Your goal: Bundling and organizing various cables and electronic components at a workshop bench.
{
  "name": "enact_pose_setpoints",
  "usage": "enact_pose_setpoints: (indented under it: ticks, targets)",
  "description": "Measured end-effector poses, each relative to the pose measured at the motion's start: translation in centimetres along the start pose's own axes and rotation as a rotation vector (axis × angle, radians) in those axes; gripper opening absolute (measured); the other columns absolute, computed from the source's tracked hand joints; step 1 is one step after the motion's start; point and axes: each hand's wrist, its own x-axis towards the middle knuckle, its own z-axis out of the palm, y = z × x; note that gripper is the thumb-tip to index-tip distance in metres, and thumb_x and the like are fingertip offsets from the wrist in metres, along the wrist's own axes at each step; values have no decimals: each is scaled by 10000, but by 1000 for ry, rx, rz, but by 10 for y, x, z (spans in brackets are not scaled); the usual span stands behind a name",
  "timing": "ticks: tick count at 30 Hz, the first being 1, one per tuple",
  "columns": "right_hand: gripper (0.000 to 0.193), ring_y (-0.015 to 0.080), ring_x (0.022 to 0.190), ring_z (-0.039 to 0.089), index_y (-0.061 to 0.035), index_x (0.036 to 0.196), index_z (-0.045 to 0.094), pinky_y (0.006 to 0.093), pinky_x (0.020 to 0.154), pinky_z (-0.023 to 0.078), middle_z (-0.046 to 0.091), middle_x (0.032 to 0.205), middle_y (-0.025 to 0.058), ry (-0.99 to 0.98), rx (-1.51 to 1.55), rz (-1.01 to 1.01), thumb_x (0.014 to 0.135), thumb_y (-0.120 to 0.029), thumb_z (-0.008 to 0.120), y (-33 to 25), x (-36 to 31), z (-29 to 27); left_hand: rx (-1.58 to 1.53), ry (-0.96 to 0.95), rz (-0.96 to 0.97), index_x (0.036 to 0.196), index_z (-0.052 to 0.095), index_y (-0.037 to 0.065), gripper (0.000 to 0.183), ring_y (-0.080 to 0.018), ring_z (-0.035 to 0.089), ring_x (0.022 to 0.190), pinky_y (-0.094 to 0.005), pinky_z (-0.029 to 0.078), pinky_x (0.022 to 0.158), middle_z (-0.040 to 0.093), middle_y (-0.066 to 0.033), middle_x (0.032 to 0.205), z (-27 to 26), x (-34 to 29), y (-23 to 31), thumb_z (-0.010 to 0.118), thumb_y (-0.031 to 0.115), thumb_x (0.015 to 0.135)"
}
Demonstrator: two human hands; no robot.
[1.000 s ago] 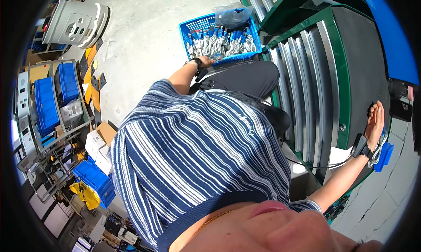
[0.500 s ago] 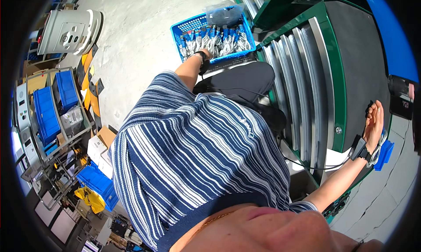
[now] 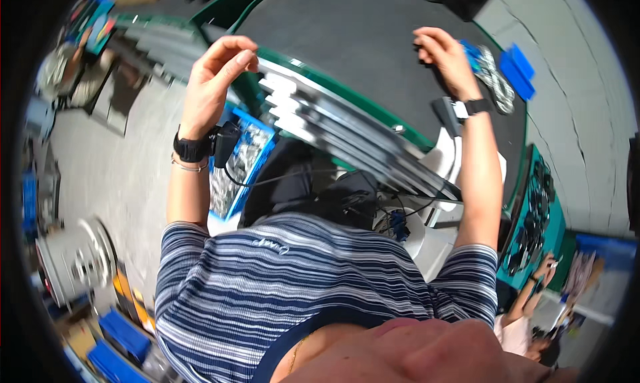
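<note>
My left hand (image 3: 215, 83) is raised over the green edge of the bench, fingers loosely curled and apart from the thumb. Nothing shows in it. Below its wrist stands the blue basket (image 3: 265, 151) of bundled white cables (image 3: 235, 173), partly hidden by my forearm and a black wrist device (image 3: 225, 145). Over the dark bench top (image 3: 347, 36) is my right hand (image 3: 450, 60), its fingers bent around a small black item (image 3: 423, 48) too small to name. Close beside that hand lies a coiled white cable (image 3: 497, 83) with a blue end.
Blurred metal rails (image 3: 340, 130) run along the bench's near side. A blue bin (image 3: 517, 71) sits right of the coiled cable. A teal tray (image 3: 560, 213) with dark items is at the right. Other people appear at upper left (image 3: 83, 70) and lower right (image 3: 517, 326). A thin black cord (image 3: 287, 180) crosses my lap.
My view has swung round toward the bench. My left hand has come up out of the cable basket to the bench edge. My right hand stays over the bench top.
</note>
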Motion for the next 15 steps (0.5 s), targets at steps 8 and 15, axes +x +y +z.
enact_pose_setpoints:
  ticks: [8,15]
  targets:
    - [354,293,1097,530,-127,1113,637,427,951,397,632,1067,93,860,-916,-363,768,-175,701,-18,-14,-69,-215,-382,223,967,615,29,250,-171,605,741,-315,467,636,617,-108,774,159,159,61,637,271,906]
    - [499,317,1157,558,-185,1276,573,530,997,288,644,1186,130,656,-1137,503,781,-249,584,-3,-26,-100,-540,-277,-243,1014,614,70,166,-76,595,750,-249,509,720,632,15,853,199,248,-46,645,196,911]
